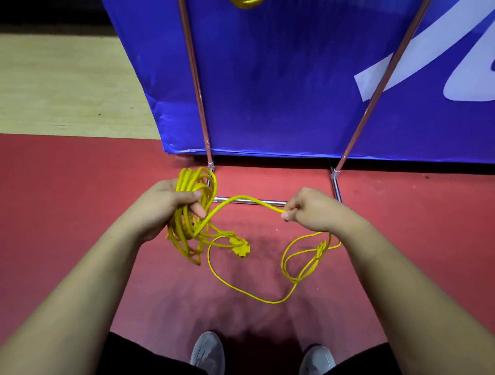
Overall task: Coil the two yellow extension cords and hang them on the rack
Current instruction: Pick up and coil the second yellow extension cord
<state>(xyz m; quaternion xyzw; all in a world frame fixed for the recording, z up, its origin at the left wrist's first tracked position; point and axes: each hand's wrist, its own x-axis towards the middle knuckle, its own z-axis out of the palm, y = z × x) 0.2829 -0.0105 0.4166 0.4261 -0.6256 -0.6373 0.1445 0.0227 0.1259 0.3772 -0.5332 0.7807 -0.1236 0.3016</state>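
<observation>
Now, over on the left, the left hand (pixel 171 199) is clenched around a bundle of yellow cord (pixel 187 214), loops gathered high so they hang free and stay sorted. One strand bridges across to the right hand (pixel 308 208), pinched between fingertips, probably to feed the next loop over. Below, the plug (pixel 241 249) and the slack (pixel 267 297) trail on the red floor (pixel 80 187), not yet coiled. Behind stands the rack (pixel 375 88); a bit of yellow at its top (pixel 245 3) may be the other cord.
</observation>
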